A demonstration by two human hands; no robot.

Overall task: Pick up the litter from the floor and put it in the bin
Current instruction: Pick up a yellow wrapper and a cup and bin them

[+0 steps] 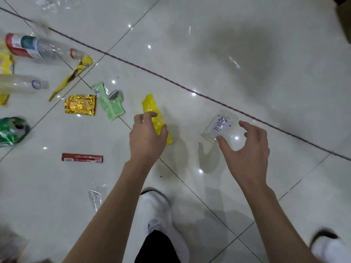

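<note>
Litter lies scattered on a glossy white tiled floor. A yellow wrapper (pixel 152 109) lies at the centre, and my left hand (pixel 146 137) is over its near half, fingers curled around it. A clear plastic cup (pixel 220 126) with blue print lies on its side to the right. My right hand (pixel 247 149) is spread open right beside it, thumb touching its rim, fingers apart. Further left lie a green packet (pixel 110 103), a gold packet (pixel 80 104), a red wrapper (pixel 82 158), a crushed green can (pixel 11 130) and plastic bottles (pixel 38 47). No bin is in view.
My white shoes (pixel 159 211) stand on the tiles below my arms. A clear wrapper (pixel 96 196) lies by my left forearm. A long yellow wrapper (pixel 73 76) and more clear plastic (pixel 55 2) lie at the upper left. A dark object (pixel 343 21) sits at the top right corner.
</note>
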